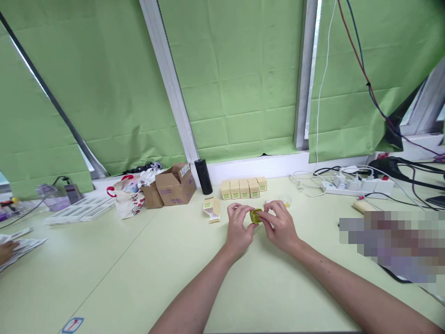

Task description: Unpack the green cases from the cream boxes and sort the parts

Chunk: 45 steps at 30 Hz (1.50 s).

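Observation:
Between my hands is a small olive-yellow, cup-like container [256,216] with rounded corners, its hollow side facing me. My left hand [238,229] grips its left edge between thumb and fingers. The fingers of my right hand [282,228] are closed at its right side, with the fingertips reaching its inside. Left of my hands lies an opened small cream box [212,208], its flaps spread. Behind them stand several small cream boxes [239,189] with green labels, in a row. A clear round piece [285,201] lies just beyond my right hand.
A black cylinder [203,176] and an open cardboard box [176,185] stand at the back, beside a cloth bag [128,199]. At right are a power strip [358,186] with tangled cables and a blurred-out area. Another person's hand [7,252] holds papers at far left.

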Tool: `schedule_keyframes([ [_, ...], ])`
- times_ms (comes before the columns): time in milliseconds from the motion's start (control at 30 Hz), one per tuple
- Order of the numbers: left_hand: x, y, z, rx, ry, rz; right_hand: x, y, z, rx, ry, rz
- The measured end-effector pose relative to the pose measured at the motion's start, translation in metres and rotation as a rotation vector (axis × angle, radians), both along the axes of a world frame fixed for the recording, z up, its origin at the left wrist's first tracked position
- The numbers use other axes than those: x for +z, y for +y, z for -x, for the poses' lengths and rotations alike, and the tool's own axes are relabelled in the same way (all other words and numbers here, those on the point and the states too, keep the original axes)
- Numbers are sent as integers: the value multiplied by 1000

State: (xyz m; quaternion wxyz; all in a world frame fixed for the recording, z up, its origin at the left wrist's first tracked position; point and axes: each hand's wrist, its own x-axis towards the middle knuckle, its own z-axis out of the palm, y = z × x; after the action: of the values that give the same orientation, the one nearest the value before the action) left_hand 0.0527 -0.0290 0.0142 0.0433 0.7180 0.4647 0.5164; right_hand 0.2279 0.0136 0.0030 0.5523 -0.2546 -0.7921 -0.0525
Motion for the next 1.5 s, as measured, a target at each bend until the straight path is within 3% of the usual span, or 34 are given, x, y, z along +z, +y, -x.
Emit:
schedule_keyframes([
  [733,-3,-3,0,-15,141,-97,3,-2,2,-57,-25,-32],
  [1500,-3,1,0,60,128,-97,2,0,2,-39,-55,-6],
])
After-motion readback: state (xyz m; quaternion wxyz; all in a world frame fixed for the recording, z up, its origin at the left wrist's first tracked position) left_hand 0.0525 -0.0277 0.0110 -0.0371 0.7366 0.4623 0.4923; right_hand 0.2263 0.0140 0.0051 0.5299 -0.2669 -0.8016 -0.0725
